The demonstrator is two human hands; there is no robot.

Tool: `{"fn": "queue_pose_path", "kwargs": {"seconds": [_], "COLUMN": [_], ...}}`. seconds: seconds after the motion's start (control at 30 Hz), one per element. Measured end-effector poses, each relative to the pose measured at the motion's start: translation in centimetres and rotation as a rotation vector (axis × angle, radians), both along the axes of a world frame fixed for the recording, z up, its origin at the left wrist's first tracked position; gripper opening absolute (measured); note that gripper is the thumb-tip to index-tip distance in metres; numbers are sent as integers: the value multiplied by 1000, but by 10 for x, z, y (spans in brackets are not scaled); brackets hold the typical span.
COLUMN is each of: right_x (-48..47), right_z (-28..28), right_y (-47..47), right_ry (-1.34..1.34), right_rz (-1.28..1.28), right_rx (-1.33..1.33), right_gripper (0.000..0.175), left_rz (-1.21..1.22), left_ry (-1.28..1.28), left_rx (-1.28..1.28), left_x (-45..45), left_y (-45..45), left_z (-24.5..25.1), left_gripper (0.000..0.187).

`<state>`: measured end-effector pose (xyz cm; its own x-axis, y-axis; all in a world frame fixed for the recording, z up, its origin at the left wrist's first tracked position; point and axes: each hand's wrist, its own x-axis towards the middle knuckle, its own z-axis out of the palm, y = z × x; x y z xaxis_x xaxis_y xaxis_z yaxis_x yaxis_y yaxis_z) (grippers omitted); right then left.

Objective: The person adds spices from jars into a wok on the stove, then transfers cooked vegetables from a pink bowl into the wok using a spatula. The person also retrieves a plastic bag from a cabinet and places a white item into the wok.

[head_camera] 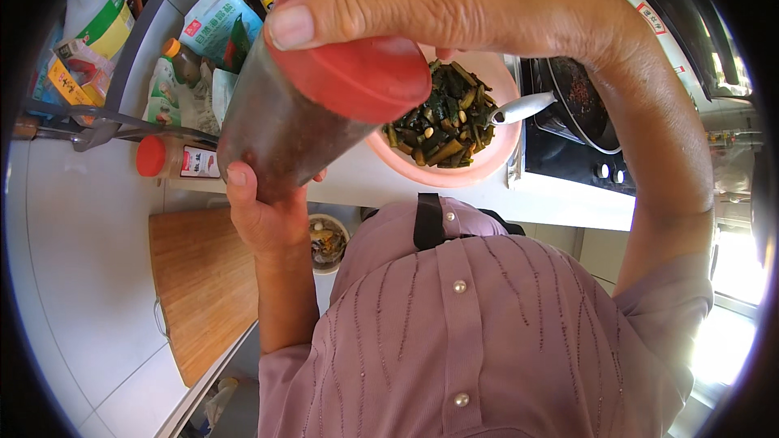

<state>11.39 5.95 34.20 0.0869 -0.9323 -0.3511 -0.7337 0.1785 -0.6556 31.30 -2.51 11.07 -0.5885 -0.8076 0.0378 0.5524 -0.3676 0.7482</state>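
A large clear jar [274, 115] with dark brown contents is held tilted close to the camera. My left hand [268, 207] grips the jar near its base, thumb on the near side. Over the red lid [359, 82] lies my right hand [420, 9], its thumb and fingers around the rim; the lid sits on the jar. Behind the jar, a pink basin [444, 179] on the counter holds chopped dark green vegetables [450, 121] with some peanuts. A metal utensil handle [523, 108] sticks out over the basin's right rim.
A wok [584, 97] sits on the black gas stove [566, 152] at right. Bottles and packets fill a dark rack [131, 48] at left, above a red-capped seasoning jar [176, 158]. A wooden cutting board [204, 286] leans at the wall; a scrap bucket [328, 267] stands below.
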Motion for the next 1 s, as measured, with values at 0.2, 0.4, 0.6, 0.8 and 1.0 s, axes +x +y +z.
{"fn": "queue_pose_path", "kwargs": {"seconds": [0.2,0.4,0.6,0.8,1.0], "right_x": [9,-2,-9,-16,-28], "right_z": [-17,-18,-21,-54,-62], "right_y": [-8,4,5,-34,-37], "right_ry": [-79,16,49,69,-113], "right_rz": [-312,109,53,23,-89], "right_rx": [-166,-259,-238,-336,-288], "right_gripper": [77,77,67,60,75], "left_rz": [-49,5,-7,1,-34], "left_ry": [46,114,106,3,51], "left_rx": [140,225,280,92,136], "left_x": [1,9,4,5,-6], "left_y": [-5,-8,-8,-3,-3], "left_z": [-9,-12,-11,-14,-10], "left_gripper": [67,67,64,67,74]}}
